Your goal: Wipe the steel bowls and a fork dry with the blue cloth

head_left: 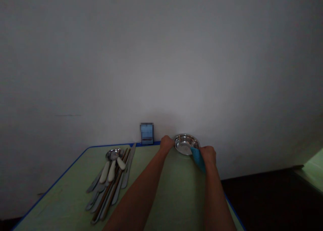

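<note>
A shallow stainless steel dish (185,144) is tilted up at the far edge of the table. My left hand (166,144) grips its left rim. My right hand (208,156) is at its right rim, holding a blue cloth (198,159) against the dish. A bundle of cutlery (108,180) lies to the left of my left arm, with white-handled spoons, table knives and long wooden chopsticks side by side. Neither hand touches the bundle.
The green table (174,187) has a blue edge and stands against a grey wall (161,56). A small blue box (146,133) stands at the far edge by the wall. Beyond the right edge lies a dark floor (262,197), with another green surface (314,170) at the far right.
</note>
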Tool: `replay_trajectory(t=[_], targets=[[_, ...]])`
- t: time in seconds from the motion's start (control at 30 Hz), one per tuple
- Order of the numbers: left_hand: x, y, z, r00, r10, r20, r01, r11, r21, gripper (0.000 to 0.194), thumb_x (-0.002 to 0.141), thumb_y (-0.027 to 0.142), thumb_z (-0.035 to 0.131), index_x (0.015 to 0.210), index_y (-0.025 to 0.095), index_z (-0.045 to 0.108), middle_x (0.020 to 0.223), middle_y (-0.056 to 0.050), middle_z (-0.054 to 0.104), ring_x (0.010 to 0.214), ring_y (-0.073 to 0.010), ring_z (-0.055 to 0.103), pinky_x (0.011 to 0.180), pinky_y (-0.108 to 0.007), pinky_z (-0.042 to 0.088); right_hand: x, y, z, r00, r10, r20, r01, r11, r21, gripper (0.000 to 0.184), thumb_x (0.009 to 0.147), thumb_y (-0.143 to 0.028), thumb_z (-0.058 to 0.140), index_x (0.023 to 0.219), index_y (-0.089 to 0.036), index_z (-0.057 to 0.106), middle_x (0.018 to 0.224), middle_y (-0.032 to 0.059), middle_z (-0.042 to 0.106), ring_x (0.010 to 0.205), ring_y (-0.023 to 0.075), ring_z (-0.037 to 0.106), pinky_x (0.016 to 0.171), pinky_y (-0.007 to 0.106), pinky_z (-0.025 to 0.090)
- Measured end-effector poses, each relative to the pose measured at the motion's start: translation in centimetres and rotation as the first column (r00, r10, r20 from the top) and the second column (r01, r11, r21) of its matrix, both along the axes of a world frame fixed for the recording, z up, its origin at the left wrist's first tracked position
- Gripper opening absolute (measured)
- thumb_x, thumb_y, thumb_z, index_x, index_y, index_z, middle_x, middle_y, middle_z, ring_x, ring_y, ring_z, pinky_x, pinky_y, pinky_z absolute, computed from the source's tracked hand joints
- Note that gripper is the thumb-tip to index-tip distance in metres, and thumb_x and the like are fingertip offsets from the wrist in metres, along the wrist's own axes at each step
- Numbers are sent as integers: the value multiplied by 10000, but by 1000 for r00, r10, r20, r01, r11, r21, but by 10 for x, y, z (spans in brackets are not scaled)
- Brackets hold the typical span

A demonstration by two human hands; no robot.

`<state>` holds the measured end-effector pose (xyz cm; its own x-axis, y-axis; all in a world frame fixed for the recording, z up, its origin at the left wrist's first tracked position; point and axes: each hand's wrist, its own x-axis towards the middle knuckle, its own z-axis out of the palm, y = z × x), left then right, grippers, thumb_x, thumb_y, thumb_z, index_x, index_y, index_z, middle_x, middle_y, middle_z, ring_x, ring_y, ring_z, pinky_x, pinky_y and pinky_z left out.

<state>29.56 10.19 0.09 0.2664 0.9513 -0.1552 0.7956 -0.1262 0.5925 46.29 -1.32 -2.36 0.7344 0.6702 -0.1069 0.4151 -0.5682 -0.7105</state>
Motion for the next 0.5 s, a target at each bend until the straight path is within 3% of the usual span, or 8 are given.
replay_trajectory(t=[0.3, 0.5], targets=[[-2, 1, 0, 1000, 4, 18, -3, 999, -48, 344, 871, 308, 576, 1178, 156, 547, 1176, -99, 572, 1001, -230, 591, 817, -414, 511, 3, 1, -1, 999, 30, -24, -31, 999, -33, 305, 890, -340, 545, 1155, -189, 552, 1187, 82, 562, 999, 199, 581, 831, 391, 503], [-2, 3, 0, 1000, 1, 27, 1, 996, -93, 343, 875, 311, 569, 1179, 155, 546, 1178, -97, 572, 996, -230, 592, 815, -420, 513, 5, 4, -7, 994, 62, 85, -63, 998, 9, 310, 890, -341, 544, 1159, -186, 549, 1182, 80, 564, 991, 199, 583, 825, 395, 506]])
